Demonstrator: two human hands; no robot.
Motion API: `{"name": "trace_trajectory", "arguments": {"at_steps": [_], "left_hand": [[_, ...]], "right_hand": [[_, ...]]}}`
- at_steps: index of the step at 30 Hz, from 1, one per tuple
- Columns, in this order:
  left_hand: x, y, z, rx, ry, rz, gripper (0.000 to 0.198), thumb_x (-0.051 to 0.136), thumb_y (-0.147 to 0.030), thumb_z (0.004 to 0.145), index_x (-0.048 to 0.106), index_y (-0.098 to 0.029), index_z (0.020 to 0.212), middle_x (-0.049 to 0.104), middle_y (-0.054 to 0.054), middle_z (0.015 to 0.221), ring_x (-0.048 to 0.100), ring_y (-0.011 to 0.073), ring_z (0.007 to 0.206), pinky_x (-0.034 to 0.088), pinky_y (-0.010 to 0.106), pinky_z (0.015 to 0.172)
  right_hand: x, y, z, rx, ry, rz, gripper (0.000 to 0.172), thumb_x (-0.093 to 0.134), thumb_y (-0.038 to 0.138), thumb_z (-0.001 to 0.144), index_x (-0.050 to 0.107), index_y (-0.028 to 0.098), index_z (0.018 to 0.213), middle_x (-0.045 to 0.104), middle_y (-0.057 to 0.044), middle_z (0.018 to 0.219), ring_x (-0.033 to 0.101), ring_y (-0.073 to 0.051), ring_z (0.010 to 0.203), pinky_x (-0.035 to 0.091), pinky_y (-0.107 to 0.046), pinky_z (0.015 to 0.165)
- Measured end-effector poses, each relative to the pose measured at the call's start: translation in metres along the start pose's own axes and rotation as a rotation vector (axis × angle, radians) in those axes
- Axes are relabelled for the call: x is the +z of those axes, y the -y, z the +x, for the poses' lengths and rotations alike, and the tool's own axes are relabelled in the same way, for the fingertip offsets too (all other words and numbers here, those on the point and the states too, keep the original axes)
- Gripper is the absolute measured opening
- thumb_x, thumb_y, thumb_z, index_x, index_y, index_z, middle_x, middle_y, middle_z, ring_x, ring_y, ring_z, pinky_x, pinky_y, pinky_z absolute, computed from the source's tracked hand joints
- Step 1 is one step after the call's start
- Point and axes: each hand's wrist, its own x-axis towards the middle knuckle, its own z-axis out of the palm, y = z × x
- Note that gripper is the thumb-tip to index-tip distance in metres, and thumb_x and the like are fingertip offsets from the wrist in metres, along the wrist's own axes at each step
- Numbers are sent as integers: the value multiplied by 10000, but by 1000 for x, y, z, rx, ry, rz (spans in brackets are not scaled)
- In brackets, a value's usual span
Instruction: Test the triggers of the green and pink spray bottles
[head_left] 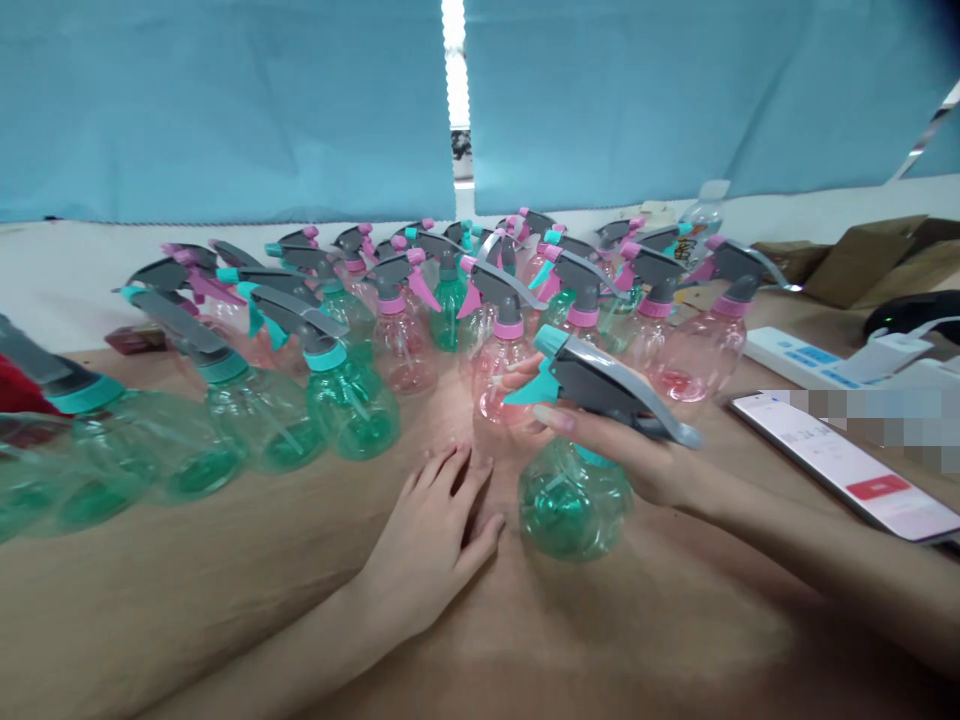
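Note:
My right hand [637,455] is closed around the neck of a green spray bottle [574,505], which has a grey and turquoise trigger head. Its thumb and fingers lie just below the turquoise trigger. The bottle stands nearly upright at the front of the group. My left hand [442,525] lies palm down on the wooden table, fingers spread a little, holding nothing. Just beyond it stand a green spray bottle [352,410] and, to the right, a pink spray bottle [499,370], partly hidden behind my right fingers.
Several more green and pink spray bottles crowd the back and left of the table [315,620]. On the right lie a lit phone [847,465], a white power strip [799,355] and brown paper packaging [862,260]. A blue curtain [225,110] hangs behind.

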Motion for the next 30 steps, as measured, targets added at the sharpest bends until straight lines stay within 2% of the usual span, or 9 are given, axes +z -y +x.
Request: {"name": "trace_trajectory", "arguments": {"at_steps": [5,9,14,19,26,30], "left_hand": [[-1,-1,-1,-9,23,6,468,479,-372,941,488,-136,1346,471,167,1410,384,346,1317,355,530,1032],[-2,-3,-1,-12,28,-6,470,485,-369,937,487,-134,1345,460,175,1418,378,346,1323,369,528,1019],[-2,-3,-1,-15,11,-22,447,478,-371,939,500,-150,1327,469,162,1413,381,337,1324,346,527,1038],[-2,-3,-1,-15,22,-12,463,483,-377,938,494,-141,1337,466,165,1416,377,338,1326,350,525,1036],[-2,-3,0,-20,33,11,469,486,-375,940,491,-142,1347,458,162,1424,372,340,1329,347,526,1041],[-3,-3,-1,-20,41,1,465,488,-376,939,497,-141,1341,462,167,1417,375,339,1327,348,525,1041]], "right_hand": [[0,0,-1,16,5,8,293,578,369,886,571,265,1161,654,-25,1028,613,-202,926,492,-355,823],[-1,-4,-1,66,35,7,298,550,362,900,575,283,1187,666,-17,937,631,-199,833,509,-362,781],[-2,-8,-1,63,72,16,269,531,367,907,629,269,1138,690,-23,963,641,-212,890,515,-375,830],[-1,-9,-3,76,45,3,213,537,347,904,678,260,1039,695,-19,944,645,-227,942,518,-392,854],[0,-7,-1,87,75,53,273,534,335,909,637,263,1152,703,-25,932,634,-218,993,515,-374,864],[0,-6,-1,90,81,77,271,542,335,904,633,271,1151,702,-24,967,627,-216,1015,504,-373,892]]}}
